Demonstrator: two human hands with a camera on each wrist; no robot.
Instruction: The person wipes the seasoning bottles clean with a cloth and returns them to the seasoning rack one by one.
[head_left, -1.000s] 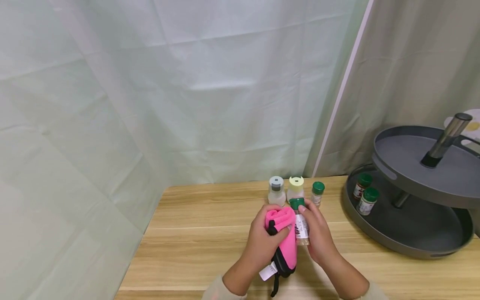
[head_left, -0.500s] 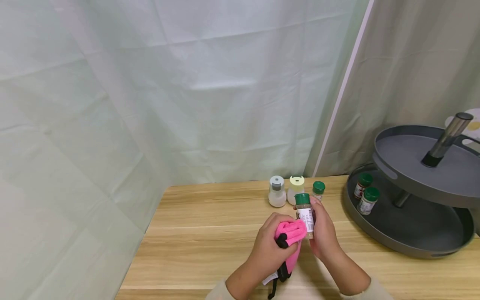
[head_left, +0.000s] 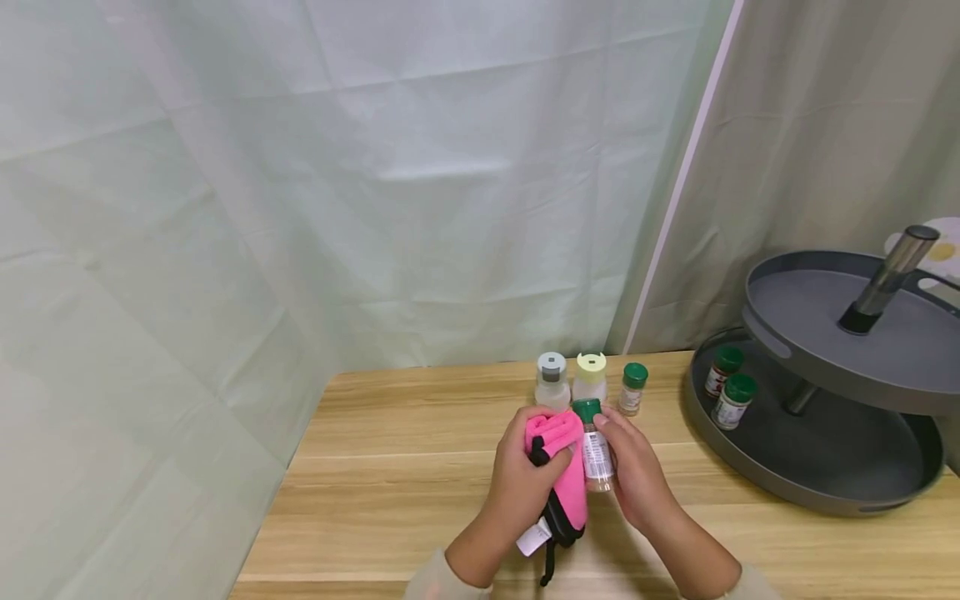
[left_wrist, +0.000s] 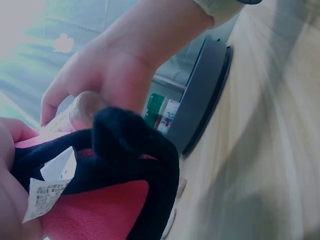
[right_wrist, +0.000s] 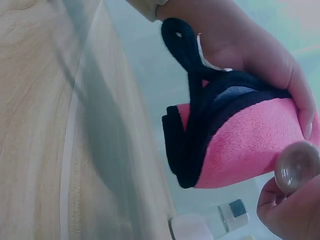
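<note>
My left hand (head_left: 521, 475) grips a folded pink towel (head_left: 573, 492) with black trim, a white tag and a black hanging loop. Right beside it, my right hand (head_left: 639, 475) holds a spice jar (head_left: 597, 454) upright by its side. The jar has a green lid, a white printed label and pale contents. Its clear base (right_wrist: 297, 167) lies up against the pink cloth in the right wrist view. In the left wrist view the towel's black edge (left_wrist: 165, 200) and white tag (left_wrist: 47, 195) fill the front, partly hiding the jar.
Behind the hands stand a grey-capped shaker (head_left: 552, 382), a yellow-capped shaker (head_left: 590, 379) and a small green-lidded jar (head_left: 633, 390). To the right, a dark two-tier round tray (head_left: 772, 487) carries two green-lidded jars (head_left: 732, 402) on its lower level. Curtains hang behind the wooden table (head_left: 390, 483).
Half a second ago the towel was farther right and the jar higher; both have since come back left, the jar lower. A different side of the jar's label now faces the head camera.
</note>
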